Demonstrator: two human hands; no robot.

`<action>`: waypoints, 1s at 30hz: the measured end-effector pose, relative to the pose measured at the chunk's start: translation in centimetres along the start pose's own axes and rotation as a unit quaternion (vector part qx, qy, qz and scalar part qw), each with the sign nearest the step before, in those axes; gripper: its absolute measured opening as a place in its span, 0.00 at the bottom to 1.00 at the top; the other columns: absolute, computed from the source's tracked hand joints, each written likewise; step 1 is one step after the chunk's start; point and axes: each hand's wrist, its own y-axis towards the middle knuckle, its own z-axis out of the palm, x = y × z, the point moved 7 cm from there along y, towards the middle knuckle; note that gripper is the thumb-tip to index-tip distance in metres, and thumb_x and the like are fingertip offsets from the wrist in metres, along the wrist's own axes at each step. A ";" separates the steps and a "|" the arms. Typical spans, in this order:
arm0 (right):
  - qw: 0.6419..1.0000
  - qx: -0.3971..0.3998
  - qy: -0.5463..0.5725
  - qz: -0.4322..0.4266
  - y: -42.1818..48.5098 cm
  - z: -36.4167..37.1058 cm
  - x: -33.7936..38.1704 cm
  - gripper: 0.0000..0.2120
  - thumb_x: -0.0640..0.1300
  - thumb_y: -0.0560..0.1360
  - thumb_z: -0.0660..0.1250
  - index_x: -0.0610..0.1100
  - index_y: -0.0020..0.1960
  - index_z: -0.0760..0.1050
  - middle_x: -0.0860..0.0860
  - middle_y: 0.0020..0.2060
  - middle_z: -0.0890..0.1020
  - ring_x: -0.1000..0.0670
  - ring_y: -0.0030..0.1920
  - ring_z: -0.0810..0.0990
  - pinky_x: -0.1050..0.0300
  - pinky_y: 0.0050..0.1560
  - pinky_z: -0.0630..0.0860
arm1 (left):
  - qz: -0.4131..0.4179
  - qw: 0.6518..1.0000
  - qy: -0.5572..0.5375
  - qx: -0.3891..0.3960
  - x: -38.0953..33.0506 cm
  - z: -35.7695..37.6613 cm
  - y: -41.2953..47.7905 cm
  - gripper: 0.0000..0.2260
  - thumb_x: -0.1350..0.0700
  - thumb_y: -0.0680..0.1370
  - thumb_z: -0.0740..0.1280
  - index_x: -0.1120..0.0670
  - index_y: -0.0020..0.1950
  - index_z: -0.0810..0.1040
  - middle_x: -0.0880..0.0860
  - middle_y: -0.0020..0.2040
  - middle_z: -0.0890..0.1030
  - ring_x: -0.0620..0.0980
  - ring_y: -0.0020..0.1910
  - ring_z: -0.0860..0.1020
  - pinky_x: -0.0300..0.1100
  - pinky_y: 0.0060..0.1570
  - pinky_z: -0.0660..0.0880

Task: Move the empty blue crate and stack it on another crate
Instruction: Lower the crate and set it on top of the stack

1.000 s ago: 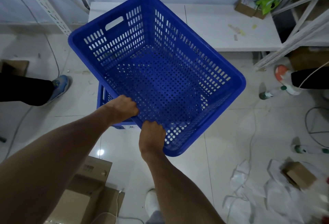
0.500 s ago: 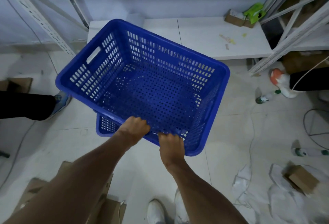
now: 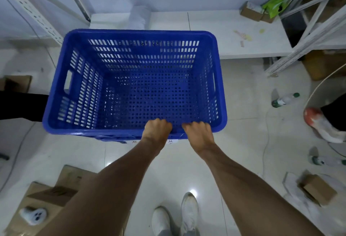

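An empty blue perforated crate fills the middle of the head view, squared to me, its open top facing up. My left hand and my right hand both grip its near rim, fingers curled inside. Directly beneath it a second blue crate shows only as a thin strip of rim below the near edge, with small white labels on it. The rest of the lower crate is hidden.
A low white shelf board lies behind the crate, white metal racking at the right. Cardboard boxes sit at lower left, bottles and paper litter at right. Other people's legs enter from left and right.
The crate has turned from a diagonal tilt to square with me and has come down over the lower crate, which is now almost fully covered. Both hands kept their grip on the near rim.
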 end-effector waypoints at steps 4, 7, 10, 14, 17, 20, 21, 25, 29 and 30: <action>1.000 0.002 0.006 -0.006 0.8 0.1 -1.4 0.15 0.31 0.69 0.69 0.46 0.36 0.67 0.51 0.26 0.72 0.47 0.26 0.70 0.55 0.29 0.65 | 0.019 0.999 -0.024 -0.018 0.3 -0.7 0.5 0.15 0.67 0.74 0.68 0.51 0.56 0.78 0.50 0.50 0.82 0.52 0.50 0.81 0.44 0.42 0.73; 1.000 0.008 0.007 -0.024 0.9 0.2 -1.8 0.14 0.30 0.70 0.68 0.46 0.37 0.68 0.51 0.27 0.72 0.47 0.27 0.70 0.55 0.30 0.65 | 0.018 0.999 -0.038 -0.030 1.7 -0.1 0.2 0.13 0.67 0.76 0.65 0.51 0.56 0.78 0.51 0.49 0.83 0.53 0.48 0.82 0.45 0.40 0.71; 1.000 0.007 0.014 -0.017 1.0 0.1 -1.9 0.17 0.27 0.65 0.71 0.45 0.34 0.68 0.51 0.24 0.69 0.47 0.24 0.67 0.56 0.28 0.64 | -0.023 0.999 -0.041 -0.026 4.5 1.2 0.0 0.11 0.64 0.77 0.65 0.51 0.55 0.79 0.51 0.48 0.83 0.53 0.47 0.82 0.45 0.39 0.70; 0.999 0.035 0.017 -0.003 1.1 -0.2 -0.6 0.10 0.32 0.69 0.72 0.46 0.43 0.75 0.51 0.32 0.79 0.48 0.32 0.77 0.56 0.32 0.68 | -0.069 0.995 -0.068 -0.022 6.0 2.6 -0.5 0.10 0.64 0.78 0.64 0.53 0.53 0.80 0.52 0.46 0.83 0.55 0.45 0.82 0.46 0.39 0.71; 0.997 0.045 0.050 -0.041 2.0 -0.8 2.3 0.14 0.36 0.68 0.74 0.46 0.50 0.75 0.49 0.39 0.81 0.47 0.40 0.80 0.54 0.38 0.73 | -0.076 0.994 -0.080 -0.026 5.7 2.5 -0.5 0.09 0.64 0.77 0.64 0.54 0.52 0.80 0.53 0.46 0.83 0.55 0.45 0.82 0.47 0.40 0.73; 0.995 0.045 0.062 -0.059 2.7 -1.5 5.6 0.13 0.34 0.70 0.73 0.46 0.50 0.75 0.49 0.40 0.81 0.47 0.41 0.80 0.54 0.37 0.70 | -0.074 0.994 -0.083 -0.018 6.0 2.5 -0.7 0.09 0.65 0.77 0.66 0.53 0.52 0.80 0.53 0.47 0.83 0.55 0.47 0.82 0.47 0.42 0.75; 0.996 0.049 0.054 -0.055 2.9 -1.4 6.1 0.12 0.33 0.72 0.71 0.47 0.47 0.74 0.50 0.37 0.79 0.47 0.39 0.79 0.54 0.36 0.69 | -0.072 0.993 -0.089 -0.018 6.1 2.6 -0.9 0.09 0.65 0.77 0.66 0.53 0.52 0.80 0.52 0.47 0.83 0.55 0.47 0.82 0.47 0.42 0.75; 0.995 0.049 0.026 -0.077 3.6 -1.0 7.1 0.13 0.30 0.73 0.68 0.47 0.42 0.71 0.51 0.28 0.65 0.48 0.33 0.71 0.54 0.34 0.67 | -0.074 0.992 -0.096 -0.017 8.3 3.6 -1.6 0.10 0.66 0.77 0.65 0.53 0.53 0.78 0.53 0.47 0.83 0.57 0.47 0.82 0.48 0.41 0.73; 0.995 0.038 0.015 -0.088 3.6 -0.7 6.8 0.12 0.30 0.72 0.67 0.47 0.43 0.75 0.52 0.27 0.65 0.48 0.33 0.70 0.55 0.35 0.65 | -0.063 0.992 -0.105 -0.030 10.4 4.7 -2.0 0.10 0.65 0.77 0.64 0.52 0.53 0.79 0.53 0.45 0.83 0.58 0.44 0.82 0.50 0.42 0.79; 0.996 0.035 0.015 -0.086 3.6 -0.7 6.9 0.12 0.30 0.72 0.68 0.47 0.44 0.76 0.52 0.28 0.67 0.48 0.33 0.70 0.55 0.35 0.65 | -0.058 0.992 -0.109 -0.034 10.8 4.9 -2.1 0.10 0.64 0.77 0.65 0.52 0.53 0.79 0.53 0.44 0.83 0.57 0.43 0.82 0.51 0.43 0.80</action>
